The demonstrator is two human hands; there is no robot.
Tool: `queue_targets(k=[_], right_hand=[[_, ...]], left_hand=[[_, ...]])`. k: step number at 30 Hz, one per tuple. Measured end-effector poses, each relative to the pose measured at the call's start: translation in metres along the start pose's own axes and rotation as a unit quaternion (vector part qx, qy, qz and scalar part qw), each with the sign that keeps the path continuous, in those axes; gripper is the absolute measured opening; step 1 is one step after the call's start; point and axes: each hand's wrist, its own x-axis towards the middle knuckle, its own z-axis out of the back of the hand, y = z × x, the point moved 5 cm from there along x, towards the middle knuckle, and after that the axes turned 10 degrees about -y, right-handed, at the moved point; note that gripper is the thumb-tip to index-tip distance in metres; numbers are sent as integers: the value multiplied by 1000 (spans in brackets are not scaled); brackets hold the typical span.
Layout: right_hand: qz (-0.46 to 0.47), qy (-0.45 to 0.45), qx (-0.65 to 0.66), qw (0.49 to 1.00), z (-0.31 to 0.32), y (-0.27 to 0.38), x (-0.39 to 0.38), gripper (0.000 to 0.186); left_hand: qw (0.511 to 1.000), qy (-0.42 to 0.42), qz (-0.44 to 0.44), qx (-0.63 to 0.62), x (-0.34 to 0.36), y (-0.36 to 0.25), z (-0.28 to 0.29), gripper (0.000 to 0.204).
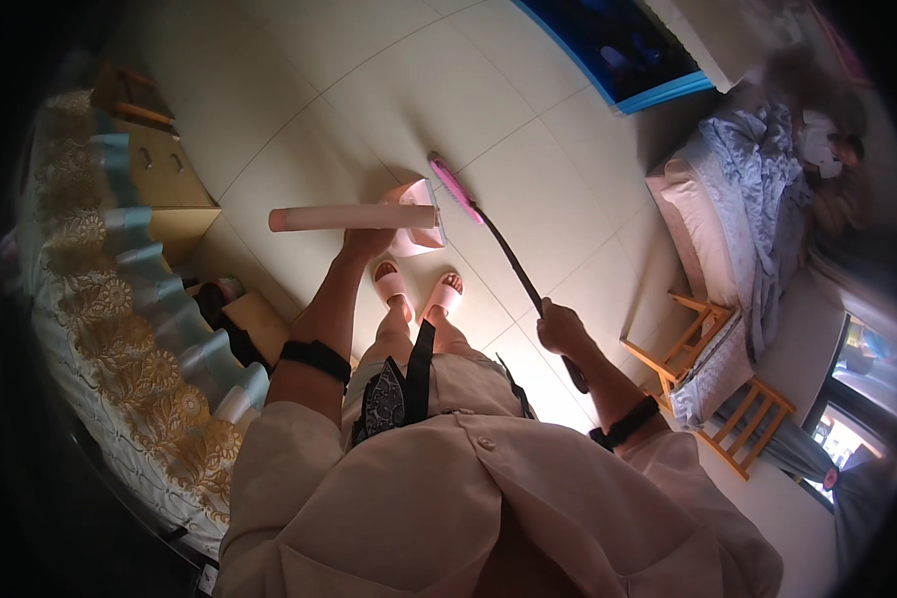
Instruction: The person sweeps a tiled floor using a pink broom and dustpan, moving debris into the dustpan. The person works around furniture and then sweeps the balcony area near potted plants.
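Observation:
My left hand (369, 241) is closed, partly hidden beneath a wide pale pink bar that looks like the upper part of the dustpan (421, 234). The pan itself is pink, with its pale lip facing right, low over the floor in front of my feet. Whether it touches the tiles I cannot tell. My right hand (561, 329) grips the dark, slim handle of a broom (516, 267). Its narrow pink head (454, 187) slants across the tiles just right of the dustpan, a small gap from the lip.
On the left runs a bed (120, 339) with a patterned, frilled cover, beside a wooden cabinet (164, 169). To the right stand a bed with rumpled bedding (747, 199) and a wooden chair (693, 339). A dark, blue-edged panel (618, 50) stands far right.

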Motion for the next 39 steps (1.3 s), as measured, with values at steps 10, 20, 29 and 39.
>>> queue_targets(k=[10, 20, 29, 39], right_hand=[[22, 19, 140, 990, -38, 50, 16, 20], [-76, -33, 73, 994, 12, -19, -12, 21], [-75, -32, 103, 991, -55, 11, 31, 30], [-117, 140, 329, 927, -37, 50, 3, 19]], left_hand=[[999, 12, -27, 18, 3, 6, -4, 20], [992, -12, -47, -116, -13, -17, 47, 14], [980, 14, -18, -200, -9, 3, 78, 12], [986, 21, -68, -151, 9, 23, 76, 14]])
